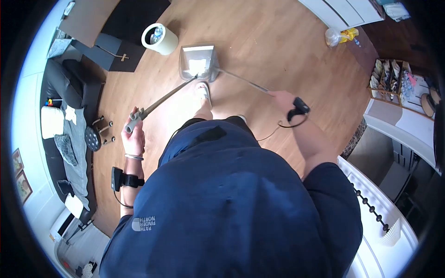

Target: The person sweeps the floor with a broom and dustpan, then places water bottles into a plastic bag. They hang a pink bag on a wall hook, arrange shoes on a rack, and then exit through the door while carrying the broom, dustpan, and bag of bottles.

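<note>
A long-handled dustpan (198, 55), grey and translucent, rests on the wood floor in front of my feet. Its pole runs down to my left hand (134, 139), whose fingers wrap around the grey grip end. My right hand (282, 100) is closed on the thin stick of a broom (243, 80), held out to the right. The stick slants toward the dustpan's right side, where the broom's head is mostly hidden. One slippered foot (203, 92) stands just behind the dustpan.
A white waste bin (162, 40) with bottles stands beyond the dustpan to the left. At left are a dark sofa (65, 88) and a wheeled stool (94, 139). Bags (340, 37) lie by the white cabinet, and a shoe rack (389, 78) stands at right.
</note>
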